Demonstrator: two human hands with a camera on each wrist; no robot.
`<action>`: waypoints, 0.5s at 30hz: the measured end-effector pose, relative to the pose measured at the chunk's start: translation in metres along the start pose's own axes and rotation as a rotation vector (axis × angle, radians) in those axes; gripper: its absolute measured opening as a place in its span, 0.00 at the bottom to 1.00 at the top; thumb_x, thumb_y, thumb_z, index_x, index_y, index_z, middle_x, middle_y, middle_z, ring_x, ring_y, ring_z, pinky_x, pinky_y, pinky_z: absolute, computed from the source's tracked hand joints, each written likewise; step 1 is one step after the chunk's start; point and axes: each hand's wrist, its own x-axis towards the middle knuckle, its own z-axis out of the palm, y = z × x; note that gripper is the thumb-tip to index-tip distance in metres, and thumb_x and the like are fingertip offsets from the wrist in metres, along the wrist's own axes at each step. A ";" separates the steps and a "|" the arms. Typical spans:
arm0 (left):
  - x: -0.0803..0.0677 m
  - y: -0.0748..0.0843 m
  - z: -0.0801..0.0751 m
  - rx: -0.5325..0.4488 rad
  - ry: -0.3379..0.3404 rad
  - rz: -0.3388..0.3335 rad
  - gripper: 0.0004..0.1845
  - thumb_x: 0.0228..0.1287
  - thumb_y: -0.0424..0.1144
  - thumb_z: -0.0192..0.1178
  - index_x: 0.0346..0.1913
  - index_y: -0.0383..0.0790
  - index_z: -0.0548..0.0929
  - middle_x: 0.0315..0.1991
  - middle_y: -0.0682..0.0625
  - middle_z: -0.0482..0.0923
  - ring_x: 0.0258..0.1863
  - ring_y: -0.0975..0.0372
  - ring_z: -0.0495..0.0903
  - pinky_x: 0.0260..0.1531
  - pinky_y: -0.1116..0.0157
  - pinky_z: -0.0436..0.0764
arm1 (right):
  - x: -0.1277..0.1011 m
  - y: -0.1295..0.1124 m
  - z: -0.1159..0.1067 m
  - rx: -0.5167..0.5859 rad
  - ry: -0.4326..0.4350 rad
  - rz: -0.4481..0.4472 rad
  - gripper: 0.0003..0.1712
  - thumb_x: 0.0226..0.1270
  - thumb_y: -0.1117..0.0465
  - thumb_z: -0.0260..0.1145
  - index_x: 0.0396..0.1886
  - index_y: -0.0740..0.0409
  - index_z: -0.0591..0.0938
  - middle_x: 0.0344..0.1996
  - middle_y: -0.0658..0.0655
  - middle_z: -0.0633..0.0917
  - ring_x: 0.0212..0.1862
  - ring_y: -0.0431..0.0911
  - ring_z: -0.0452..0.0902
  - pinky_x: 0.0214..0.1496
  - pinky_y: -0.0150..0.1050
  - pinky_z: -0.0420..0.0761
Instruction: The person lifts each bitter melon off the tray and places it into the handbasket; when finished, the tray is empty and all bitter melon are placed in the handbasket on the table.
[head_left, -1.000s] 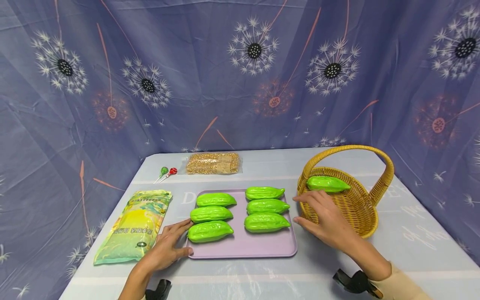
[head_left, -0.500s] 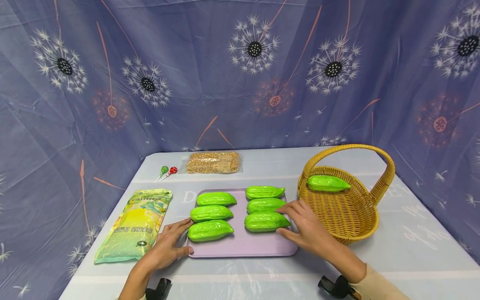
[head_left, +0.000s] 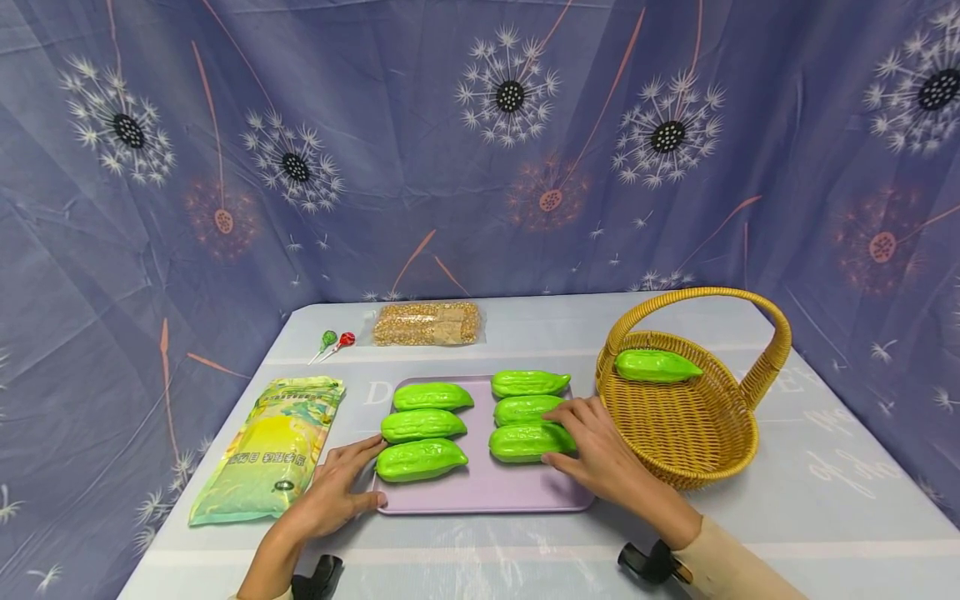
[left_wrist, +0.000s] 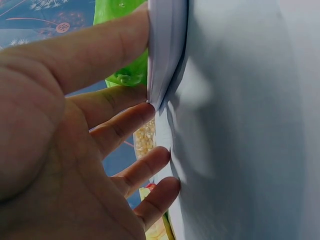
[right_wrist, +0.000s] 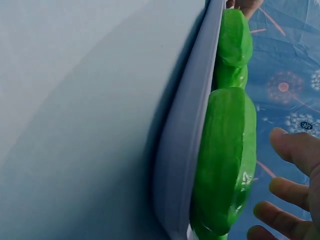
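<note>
From the head, the table (head_left: 480,554) is viewed forward and downward. At the left wrist, the left hand (left_wrist: 70,135) and tray (left_wrist: 166,47) are seen very near, edge-on; at the right, the tray is viewed low along its side, with the right hand (right_wrist: 296,193) close. The tray is shared by all three.

In the head view, the right hand (head_left: 600,450) is hiding the tips of the middle green gourd (head_left: 520,409) and front green gourd (head_left: 521,443) in the right column, the lower edge is cropping the right sleeve (head_left: 729,560), and the label (head_left: 449,325) on the corn packet (head_left: 402,327) is appearing too small to read.
</note>
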 end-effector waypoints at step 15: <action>0.001 -0.001 0.000 0.005 -0.010 -0.007 0.38 0.49 0.46 0.70 0.65 0.42 0.71 0.70 0.47 0.64 0.63 0.49 0.61 0.56 0.45 0.56 | 0.004 0.000 0.017 -0.020 -0.068 0.059 0.30 0.45 0.48 0.76 0.48 0.53 0.81 0.43 0.51 0.77 0.43 0.43 0.66 0.45 0.39 0.69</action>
